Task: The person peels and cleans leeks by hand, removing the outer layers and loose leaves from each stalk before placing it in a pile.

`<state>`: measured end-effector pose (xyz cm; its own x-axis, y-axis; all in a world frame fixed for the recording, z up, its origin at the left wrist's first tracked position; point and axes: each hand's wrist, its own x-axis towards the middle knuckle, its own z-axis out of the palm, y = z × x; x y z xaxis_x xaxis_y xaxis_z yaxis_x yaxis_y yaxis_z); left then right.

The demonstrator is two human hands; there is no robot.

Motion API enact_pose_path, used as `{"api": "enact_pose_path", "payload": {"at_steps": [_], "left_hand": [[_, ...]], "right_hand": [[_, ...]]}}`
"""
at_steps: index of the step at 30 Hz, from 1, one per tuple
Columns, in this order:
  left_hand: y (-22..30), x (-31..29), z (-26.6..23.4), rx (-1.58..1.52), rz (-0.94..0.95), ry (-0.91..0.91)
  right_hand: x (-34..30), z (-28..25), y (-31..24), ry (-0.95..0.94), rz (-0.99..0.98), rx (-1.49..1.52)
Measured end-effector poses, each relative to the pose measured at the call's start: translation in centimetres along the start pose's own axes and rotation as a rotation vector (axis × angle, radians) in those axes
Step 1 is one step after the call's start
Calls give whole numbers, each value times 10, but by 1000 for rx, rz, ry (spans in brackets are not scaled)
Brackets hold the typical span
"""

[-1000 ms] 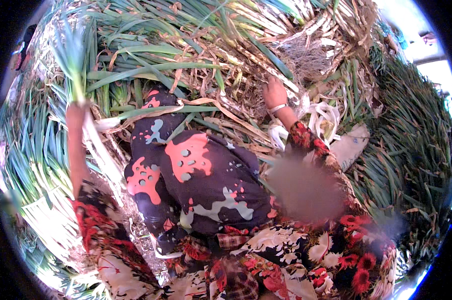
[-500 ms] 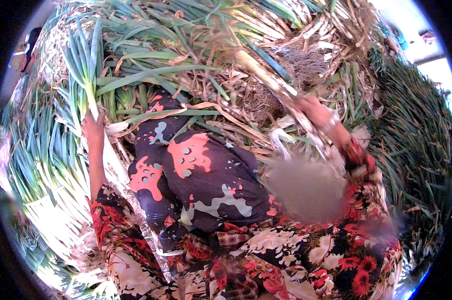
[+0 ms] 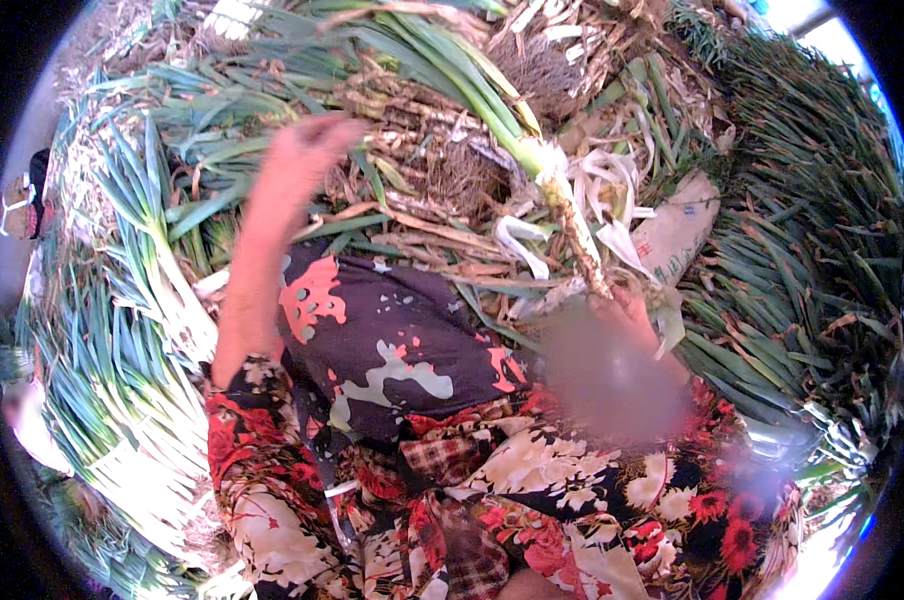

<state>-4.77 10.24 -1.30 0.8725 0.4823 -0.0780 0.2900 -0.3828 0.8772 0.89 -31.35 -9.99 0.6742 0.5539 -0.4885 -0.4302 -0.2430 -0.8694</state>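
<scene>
My right hand (image 3: 629,312) is closed around the lower end of a long green onion (image 3: 544,165), partly hidden by a grey blur. The onion slants up and left, its white shaft partly wrapped in brown, dry skin and its green leaves pointing away from me. My left hand (image 3: 317,145) reaches over the middle of the pile, smeared by motion, so its fingers do not show clearly. Left of that forearm, a cleaned green onion (image 3: 167,255) with a white shaft lies on other onions. Peeled pale skins (image 3: 612,190) lie just beyond my right hand.
Stacked green onions with white shafts (image 3: 137,390) line the left side. A large dark green heap (image 3: 812,220) fills the right. Dry leaves and roots (image 3: 462,185) cover the ground ahead, with a pale printed sack (image 3: 684,225) beside them. Dark patterned cloth (image 3: 382,320) covers my lap.
My left hand has let go of the onion at left and moved right and away from me. My right hand has come nearer my body, holding a green onion.
</scene>
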Motion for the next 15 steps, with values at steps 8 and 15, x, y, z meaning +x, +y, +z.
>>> {"api": "enact_pose_path", "payload": {"at_steps": [8, 15], "left_hand": [[29, 30, 107, -1118, 5, -11], [7, 29, 129, -1203, -146, 9]], "right_hand": [[9, 75, 1, 123, 195, -74], [113, 99, -76, -1, -547, 56]]}}
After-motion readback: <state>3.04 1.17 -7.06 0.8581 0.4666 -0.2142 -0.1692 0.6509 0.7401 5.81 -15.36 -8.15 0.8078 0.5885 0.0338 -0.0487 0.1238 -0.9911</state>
